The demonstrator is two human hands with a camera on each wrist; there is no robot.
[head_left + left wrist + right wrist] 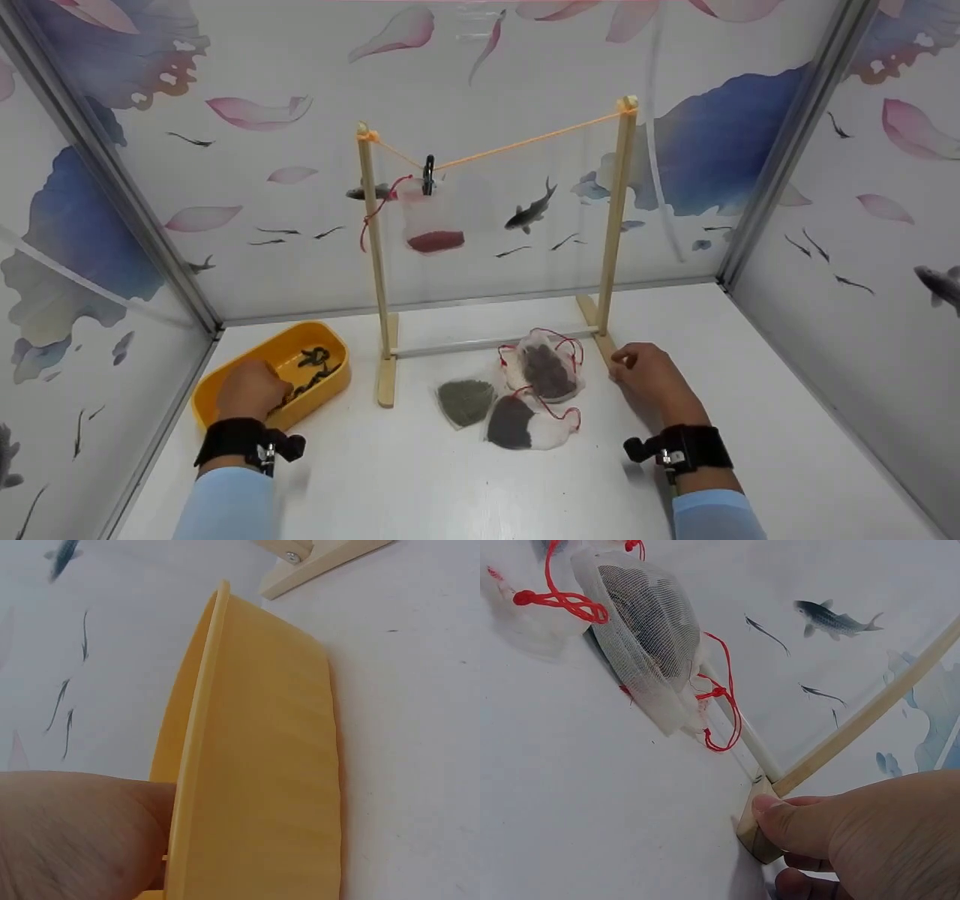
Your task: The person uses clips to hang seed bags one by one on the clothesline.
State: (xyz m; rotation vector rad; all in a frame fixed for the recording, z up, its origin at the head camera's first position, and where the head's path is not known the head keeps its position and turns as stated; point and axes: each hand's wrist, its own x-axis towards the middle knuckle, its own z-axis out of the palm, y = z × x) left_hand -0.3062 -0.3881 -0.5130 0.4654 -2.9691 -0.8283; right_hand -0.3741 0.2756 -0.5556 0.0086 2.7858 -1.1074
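Note:
My left hand (251, 390) reaches down into a yellow plastic tub (330, 375) at the left. Dark clips (315, 358) lie in the tub beside it; the wall hides my fingertips in the left wrist view. My right hand (877, 840) pinches the front end of the wooden foot (761, 836) of a stand, thumb on the near side. Between the stand's two wooden posts (616, 217) sags an orange string (525, 142). From it a black clip (428, 176) holds a mesh bag (431, 217) with reddish contents.
On the white table (435, 487) lie a flat packet with green contents (466, 401), a white pouch with dark contents (511, 422) and a mesh drawstring pouch (547, 369) with red cords. Patterned panels (862, 262) wall in the back and sides.

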